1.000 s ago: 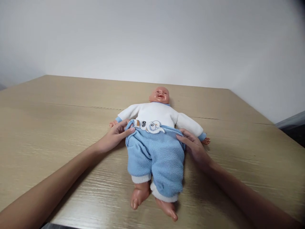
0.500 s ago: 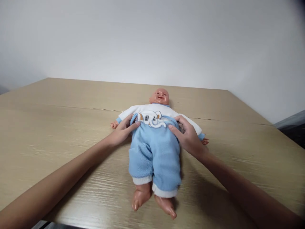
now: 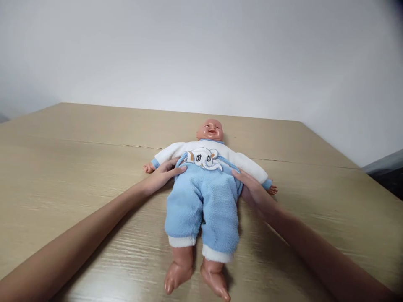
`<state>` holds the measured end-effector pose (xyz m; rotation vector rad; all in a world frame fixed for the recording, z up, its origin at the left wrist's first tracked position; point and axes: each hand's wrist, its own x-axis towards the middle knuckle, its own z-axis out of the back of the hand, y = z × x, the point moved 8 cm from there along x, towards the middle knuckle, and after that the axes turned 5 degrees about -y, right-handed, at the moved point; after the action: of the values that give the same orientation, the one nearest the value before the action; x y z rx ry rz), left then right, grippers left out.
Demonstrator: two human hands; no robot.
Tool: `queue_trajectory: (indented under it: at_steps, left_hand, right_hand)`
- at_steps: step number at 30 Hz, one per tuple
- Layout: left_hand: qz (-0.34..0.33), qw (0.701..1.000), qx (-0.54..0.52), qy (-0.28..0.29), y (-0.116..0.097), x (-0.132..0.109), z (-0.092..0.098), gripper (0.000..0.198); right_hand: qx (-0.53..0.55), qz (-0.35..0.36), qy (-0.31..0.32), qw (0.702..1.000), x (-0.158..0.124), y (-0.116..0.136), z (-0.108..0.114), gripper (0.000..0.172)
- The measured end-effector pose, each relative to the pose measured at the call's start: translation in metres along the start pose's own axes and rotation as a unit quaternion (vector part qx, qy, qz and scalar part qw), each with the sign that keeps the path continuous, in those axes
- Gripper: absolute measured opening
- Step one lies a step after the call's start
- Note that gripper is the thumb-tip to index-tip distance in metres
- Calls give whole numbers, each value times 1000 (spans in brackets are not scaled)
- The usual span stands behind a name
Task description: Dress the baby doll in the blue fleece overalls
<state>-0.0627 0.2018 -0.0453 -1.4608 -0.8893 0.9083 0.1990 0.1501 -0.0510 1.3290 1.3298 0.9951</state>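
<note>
A baby doll [image 3: 210, 130] lies on its back on the table, head away from me and bare feet nearest. It wears a white long-sleeved top [image 3: 171, 152] with blue cuffs and fluffy blue trousers [image 3: 201, 201] with white hems. An elephant patch [image 3: 204, 158] sits at the front of the waist, with blue straps beside it. My left hand [image 3: 162, 175] grips the left side of the waist, thumb on the cloth. At the other side my right hand [image 3: 252, 186] holds the trousers, thumb on top; its other fingers are mostly hidden.
The wooden table [image 3: 78, 167] has a seam running across it behind the hands. A pale wall [image 3: 201, 54] rises past its far edge. Something dark [image 3: 388, 172] is beyond the right edge.
The trouser legs have shifted, and more of the doll's ankles shows. The elephant patch lies flatter. My right hand has moved lower round the waist, and the feet are closer to me.
</note>
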Motion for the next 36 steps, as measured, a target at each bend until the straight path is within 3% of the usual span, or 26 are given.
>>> queue_trajectory:
  at_steps: [3, 6, 11, 15, 17, 20, 23, 26, 29, 36]
  left_hand:
    - [10, 996, -86, 30, 4, 1, -6, 44]
    - [13, 991, -125, 45, 5, 5, -13, 47]
    - [-50, 996, 67, 14, -14, -2, 3, 37]
    - [-51, 982, 149, 105, -23, -13, 12, 28]
    - [-37, 980, 143, 134, -21, -16, 13, 28]
    - [-37, 987, 116, 107, -17, -14, 10, 26]
    - [-16, 999, 23, 35, -6, -11, 6, 24]
    - [-11, 999, -45, -24, 3, -9, 0, 21]
    - [-22, 998, -36, -52, 5, -7, -3, 23]
    - [-6, 989, -148, 6, -1, -13, -11, 48]
  right_hand:
    - [69, -44, -15, 997, -5, -1, -9, 35]
    - [69, -46, -40, 996, -1, 1, -11, 33]
    - [-25, 2, 30, 999, 3, 11, -1, 23]
    - [-209, 60, 81, 973, -5, 18, 15, 19]
    - [-208, 47, 83, 974, -8, 14, 17, 27]
    - [-98, -17, 42, 994, -11, 0, 12, 40]
    - [13, -36, -2, 999, -12, -9, 4, 43]
    - [48, -32, -18, 998, -11, -11, -2, 48]
    - [51, -39, -6, 998, -11, -10, -4, 57]
    - [53, -118, -47, 990, -16, -23, 9, 45]
